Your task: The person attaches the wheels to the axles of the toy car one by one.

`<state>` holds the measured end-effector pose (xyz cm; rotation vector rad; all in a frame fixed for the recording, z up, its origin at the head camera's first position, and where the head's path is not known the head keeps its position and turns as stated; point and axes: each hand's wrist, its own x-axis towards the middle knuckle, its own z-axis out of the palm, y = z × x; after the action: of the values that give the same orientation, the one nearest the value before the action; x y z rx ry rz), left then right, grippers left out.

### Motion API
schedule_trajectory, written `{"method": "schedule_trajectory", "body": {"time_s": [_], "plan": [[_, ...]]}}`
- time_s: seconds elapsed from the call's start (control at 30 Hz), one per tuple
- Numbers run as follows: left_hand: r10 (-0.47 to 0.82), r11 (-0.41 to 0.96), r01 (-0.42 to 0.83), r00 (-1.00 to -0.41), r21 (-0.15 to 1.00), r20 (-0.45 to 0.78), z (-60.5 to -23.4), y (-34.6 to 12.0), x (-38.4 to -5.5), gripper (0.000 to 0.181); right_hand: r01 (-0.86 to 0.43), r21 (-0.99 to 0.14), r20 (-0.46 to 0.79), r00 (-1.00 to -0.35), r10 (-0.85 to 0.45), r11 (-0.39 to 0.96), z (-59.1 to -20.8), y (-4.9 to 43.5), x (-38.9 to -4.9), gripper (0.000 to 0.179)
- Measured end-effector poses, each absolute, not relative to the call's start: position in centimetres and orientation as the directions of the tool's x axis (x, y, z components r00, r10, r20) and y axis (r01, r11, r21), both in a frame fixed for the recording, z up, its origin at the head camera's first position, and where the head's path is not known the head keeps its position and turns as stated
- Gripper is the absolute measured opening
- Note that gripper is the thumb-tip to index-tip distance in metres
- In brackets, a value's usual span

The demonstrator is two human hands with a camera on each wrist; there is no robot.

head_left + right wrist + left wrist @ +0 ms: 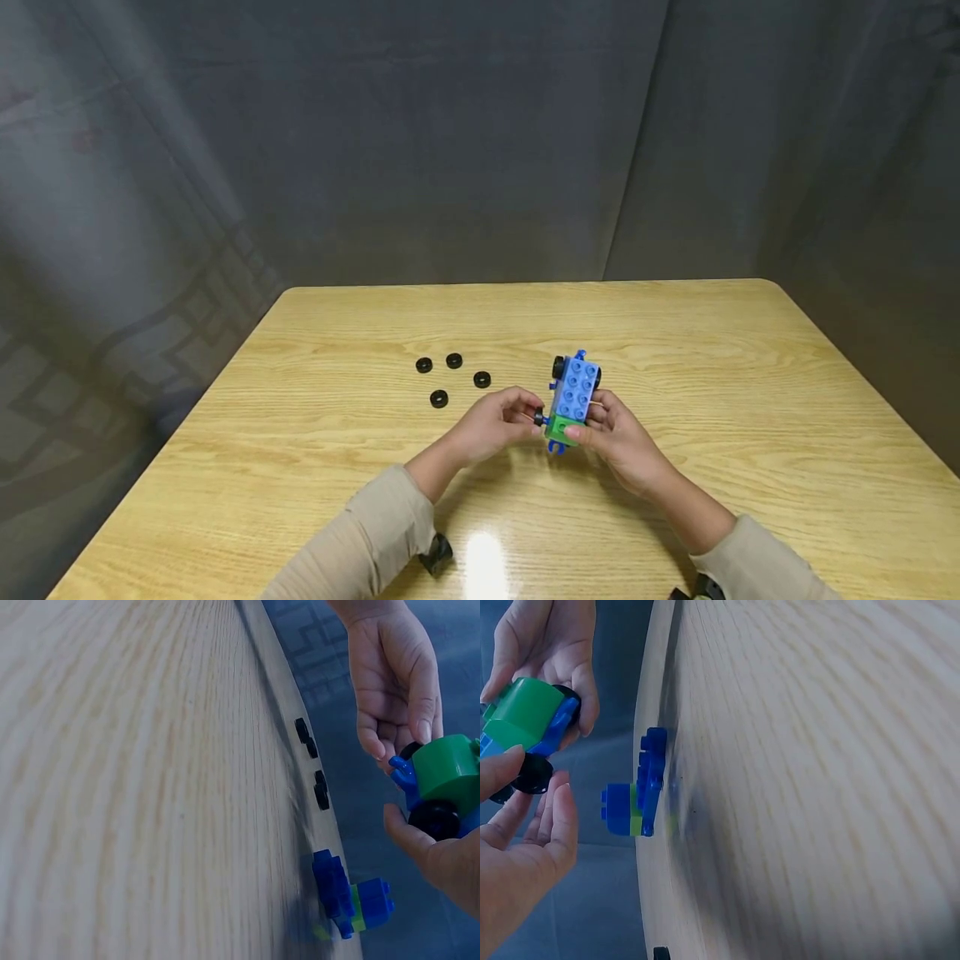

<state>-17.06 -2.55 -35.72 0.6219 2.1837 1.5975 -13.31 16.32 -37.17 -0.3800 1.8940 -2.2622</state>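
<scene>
A toy car [576,392] of blue and green bricks is held above the table, its studded blue top facing up in the head view. My right hand [622,446] grips it from the right, thumb on the green brick [562,427]. At the car's left side my left hand [491,429] pinches a black wheel [538,415] between thumb and fingers. Another black wheel [558,367] shows at the far end. Behind the held car, on the table, stands a second blue and lime-green brick assembly [651,780]; the head view mostly hides it.
Several loose black tires [438,398] lie on the wooden table [337,333] left of the hands. Dark grey curtains [450,150] hang behind and beside the table. Black wrist-worn devices [437,554] show at the sleeve cuffs.
</scene>
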Motion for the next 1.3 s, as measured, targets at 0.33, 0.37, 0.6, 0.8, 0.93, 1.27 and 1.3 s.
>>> {"method": "schedule_trajectory", "body": {"time_s": [0.33, 0.37, 0.6, 0.8, 0.93, 1.27, 1.3], "plan": [[0.5, 0.306, 0.306, -0.857, 0.902, 0.121, -37.1, -2.2, -17.2, 0.026, -0.073, -0.988, 0.11, -0.948, -0.298, -0.135, -37.5, 16.2, -13.3, 0.058], [0.492, 0.31, 0.322, -0.859, 0.895, 0.138, -37.1, -2.1, -17.2, 0.026, -0.086, -0.988, 0.12, -0.949, -0.293, -0.128, -37.6, 16.1, -13.3, 0.057], [0.499, 0.334, 0.409, -0.841, 0.849, 0.209, -37.0, -2.0, -17.1, 0.025, -0.115, -0.987, 0.141, -0.95, -0.277, -0.109, -37.6, 15.9, -13.3, 0.058], [0.542, 0.351, 0.436, -0.816, 0.829, 0.2, -36.9, -2.1, -17.2, 0.022, -0.125, -0.989, 0.143, -0.948, -0.286, -0.079, -37.6, 15.9, -13.0, 0.057], [0.541, 0.346, 0.421, -0.82, 0.839, 0.189, -36.7, -2.1, -17.0, 0.021, -0.144, -0.987, 0.159, -0.94, -0.301, -0.069, -37.6, 15.9, -13.0, 0.056], [0.497, 0.324, 0.356, -0.852, 0.877, 0.162, -33.9, -1.9, -15.2, 0.02, -0.149, -0.987, 0.161, -0.945, -0.286, -0.061, -37.5, 15.8, -13.0, 0.056], [0.494, 0.321, 0.35, -0.855, 0.88, 0.159, -34.0, -1.9, -15.2, 0.02, -0.148, -0.987, 0.161, -0.944, -0.287, -0.064, -37.6, 15.8, -13.0, 0.056]]}}
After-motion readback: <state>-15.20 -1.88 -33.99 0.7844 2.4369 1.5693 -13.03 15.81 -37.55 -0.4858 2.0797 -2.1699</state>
